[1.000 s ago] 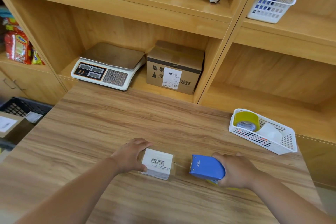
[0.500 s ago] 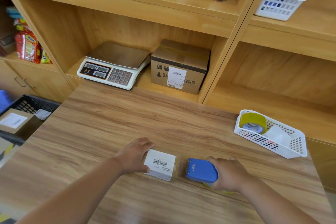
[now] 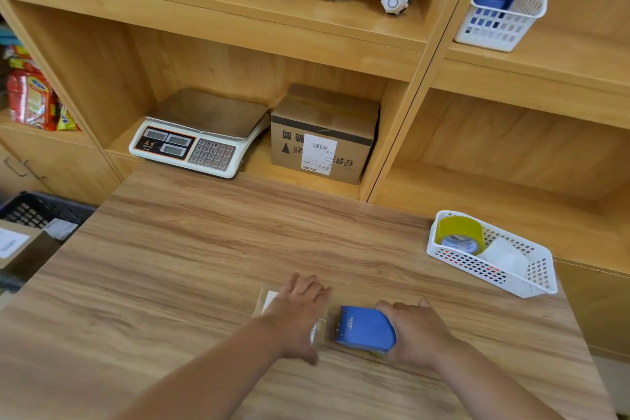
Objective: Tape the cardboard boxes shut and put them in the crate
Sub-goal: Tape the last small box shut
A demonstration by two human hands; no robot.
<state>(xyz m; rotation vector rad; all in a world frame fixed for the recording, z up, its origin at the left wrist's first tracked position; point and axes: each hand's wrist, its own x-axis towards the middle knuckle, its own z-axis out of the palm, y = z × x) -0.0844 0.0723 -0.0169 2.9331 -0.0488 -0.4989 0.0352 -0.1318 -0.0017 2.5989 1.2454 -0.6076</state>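
A small white cardboard box [image 3: 267, 303] lies on the wooden table [image 3: 204, 266] near its front edge, mostly hidden under my left hand [image 3: 297, 312], which presses flat on its top. Just right of the box my right hand [image 3: 414, 332] grips a blue tape dispenser [image 3: 364, 329], its front end close against the box's right side. A black crate [image 3: 37, 211] sits low beside the table at the far left with a brown labelled box [image 3: 17, 245] in it.
A white basket [image 3: 538, 278] with a yellow tape roll [image 3: 460, 235] stands at the table's right rear. Behind the table, a shelf holds a weighing scale [image 3: 197, 136] and a brown carton [image 3: 324, 133]. Snack packs [image 3: 30, 95] sit at far left.
My left hand has slid from the box's left side onto its top, covering the barcode label. The dispenser and right hand stay beside the box's right side.
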